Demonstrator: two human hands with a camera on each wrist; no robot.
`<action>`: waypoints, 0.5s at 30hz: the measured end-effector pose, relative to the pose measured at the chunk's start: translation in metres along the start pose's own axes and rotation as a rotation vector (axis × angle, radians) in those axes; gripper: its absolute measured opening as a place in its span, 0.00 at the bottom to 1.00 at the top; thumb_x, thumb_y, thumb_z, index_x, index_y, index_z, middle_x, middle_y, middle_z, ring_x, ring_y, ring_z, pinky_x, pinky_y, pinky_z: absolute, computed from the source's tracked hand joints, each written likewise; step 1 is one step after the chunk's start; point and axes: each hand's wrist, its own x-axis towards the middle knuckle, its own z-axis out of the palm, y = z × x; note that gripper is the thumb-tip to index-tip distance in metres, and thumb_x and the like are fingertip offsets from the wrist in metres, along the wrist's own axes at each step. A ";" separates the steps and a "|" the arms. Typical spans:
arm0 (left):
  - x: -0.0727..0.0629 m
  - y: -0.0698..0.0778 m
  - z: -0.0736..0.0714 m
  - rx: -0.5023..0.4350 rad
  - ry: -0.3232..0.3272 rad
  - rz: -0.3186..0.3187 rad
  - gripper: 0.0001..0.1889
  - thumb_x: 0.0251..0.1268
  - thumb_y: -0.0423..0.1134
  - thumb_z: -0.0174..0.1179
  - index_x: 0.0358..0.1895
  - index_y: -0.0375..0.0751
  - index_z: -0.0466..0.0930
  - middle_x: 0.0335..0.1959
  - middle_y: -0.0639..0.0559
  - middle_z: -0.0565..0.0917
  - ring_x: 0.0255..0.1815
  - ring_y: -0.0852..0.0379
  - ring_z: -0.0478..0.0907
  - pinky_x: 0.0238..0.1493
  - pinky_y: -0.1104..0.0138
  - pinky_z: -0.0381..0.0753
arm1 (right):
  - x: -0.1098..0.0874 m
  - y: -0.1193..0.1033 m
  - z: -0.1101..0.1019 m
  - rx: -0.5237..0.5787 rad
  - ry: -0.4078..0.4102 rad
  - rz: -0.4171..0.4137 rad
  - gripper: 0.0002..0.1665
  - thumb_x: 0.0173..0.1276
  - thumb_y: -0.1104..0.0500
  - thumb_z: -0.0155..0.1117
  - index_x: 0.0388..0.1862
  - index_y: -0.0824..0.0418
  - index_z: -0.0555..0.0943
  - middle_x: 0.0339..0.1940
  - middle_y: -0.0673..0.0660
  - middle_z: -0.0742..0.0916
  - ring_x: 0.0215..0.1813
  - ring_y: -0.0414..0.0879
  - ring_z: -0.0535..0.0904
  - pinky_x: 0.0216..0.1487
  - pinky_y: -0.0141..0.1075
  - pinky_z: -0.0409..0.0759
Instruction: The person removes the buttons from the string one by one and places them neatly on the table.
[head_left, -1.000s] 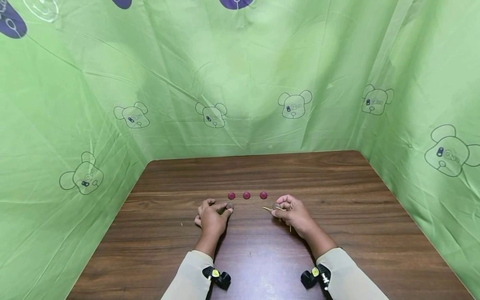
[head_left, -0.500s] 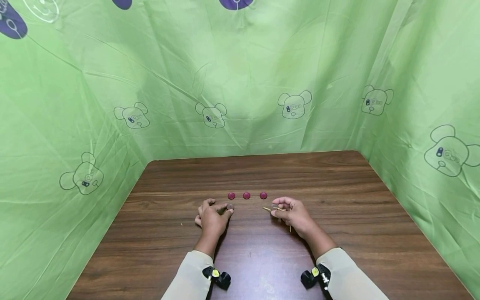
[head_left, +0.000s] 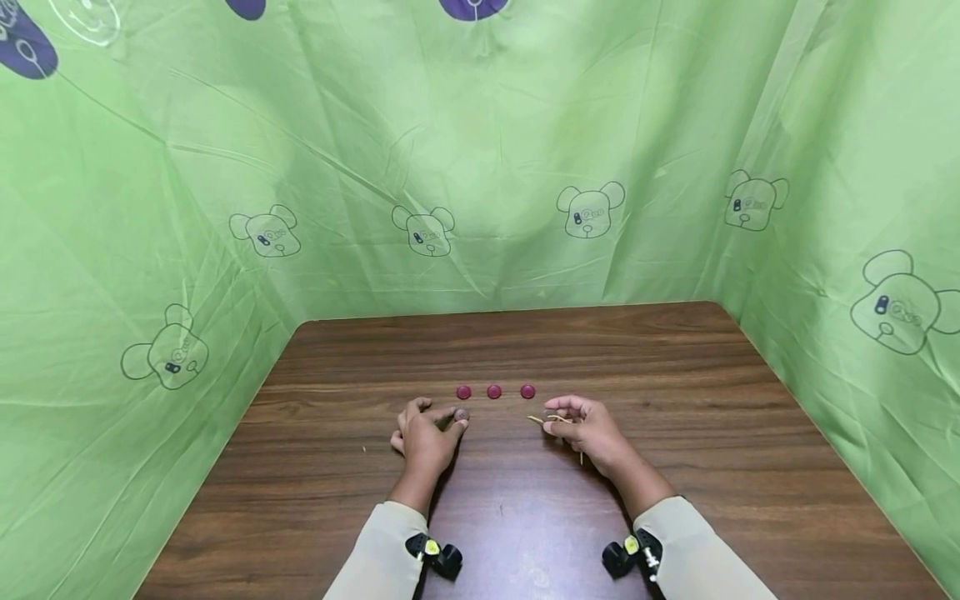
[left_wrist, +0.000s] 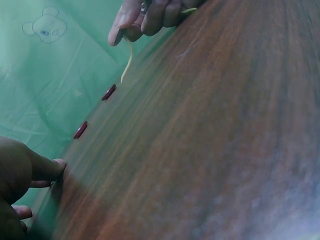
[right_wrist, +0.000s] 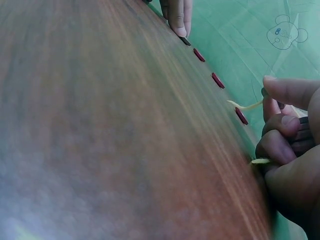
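Three dark red discs [head_left: 494, 392] lie in a row on the brown wooden table. Nearer the person, my left hand [head_left: 424, 435] pinches a dark disc [head_left: 461, 414] at the tabletop between thumb and index finger, just below the row's left end. My right hand [head_left: 592, 431] is raised near the right end, holding a thin yellow strand [head_left: 536, 419] whose ends stick out. In the right wrist view, dark ridged pieces [right_wrist: 303, 136], like stacked discs, show inside that hand; the fingers hide most of them.
A tiny pale scrap [head_left: 364, 449] lies on the table [head_left: 315, 508] left of the left hand. Green fabric [head_left: 510, 150] with bear-head drawings hangs around the far edge and both sides. A black camera sits on each wrist, by pale sleeves [head_left: 378, 550].
Since a second ago, my right fingers have curled in slightly, and the dark piece at their tips shows less. The left hand, strand and red discs have stayed almost still.
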 end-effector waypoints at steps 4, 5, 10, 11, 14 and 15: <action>0.000 0.000 0.000 0.001 -0.004 -0.003 0.13 0.57 0.44 0.83 0.45 0.47 0.97 0.67 0.39 0.81 0.72 0.35 0.70 0.64 0.34 0.56 | -0.001 0.000 0.000 -0.004 -0.002 0.001 0.29 0.68 0.67 0.75 0.66 0.75 0.80 0.40 0.49 0.84 0.25 0.36 0.73 0.23 0.27 0.68; 0.000 0.000 0.000 0.001 -0.004 -0.002 0.13 0.57 0.44 0.83 0.45 0.47 0.97 0.67 0.39 0.81 0.72 0.35 0.70 0.64 0.34 0.56 | -0.001 0.000 0.000 -0.002 -0.005 0.003 0.29 0.69 0.66 0.75 0.67 0.76 0.80 0.39 0.49 0.84 0.25 0.35 0.72 0.23 0.27 0.67; 0.000 0.001 0.000 0.006 -0.004 0.002 0.13 0.57 0.44 0.83 0.45 0.48 0.97 0.68 0.39 0.81 0.72 0.35 0.70 0.63 0.34 0.56 | 0.000 0.000 0.000 -0.003 -0.015 0.012 0.28 0.72 0.66 0.72 0.68 0.75 0.79 0.37 0.47 0.84 0.23 0.34 0.69 0.22 0.26 0.65; 0.000 0.001 0.000 0.006 -0.005 0.002 0.13 0.57 0.44 0.83 0.45 0.48 0.97 0.68 0.39 0.81 0.72 0.35 0.70 0.63 0.34 0.56 | 0.000 0.000 0.000 -0.001 -0.015 0.015 0.28 0.72 0.65 0.72 0.68 0.75 0.79 0.36 0.46 0.84 0.24 0.34 0.69 0.22 0.26 0.65; -0.001 0.001 -0.001 0.012 -0.012 0.001 0.14 0.57 0.44 0.84 0.46 0.48 0.97 0.68 0.39 0.80 0.73 0.35 0.70 0.64 0.34 0.56 | 0.000 0.000 0.000 0.004 -0.013 0.012 0.28 0.71 0.66 0.73 0.66 0.74 0.78 0.35 0.45 0.84 0.25 0.36 0.72 0.22 0.27 0.66; -0.001 0.001 -0.001 0.014 -0.015 0.001 0.15 0.57 0.44 0.84 0.47 0.47 0.97 0.68 0.39 0.80 0.73 0.34 0.70 0.64 0.34 0.56 | 0.000 0.000 0.000 0.007 -0.013 0.010 0.27 0.71 0.66 0.74 0.65 0.74 0.77 0.35 0.44 0.84 0.26 0.37 0.74 0.23 0.27 0.67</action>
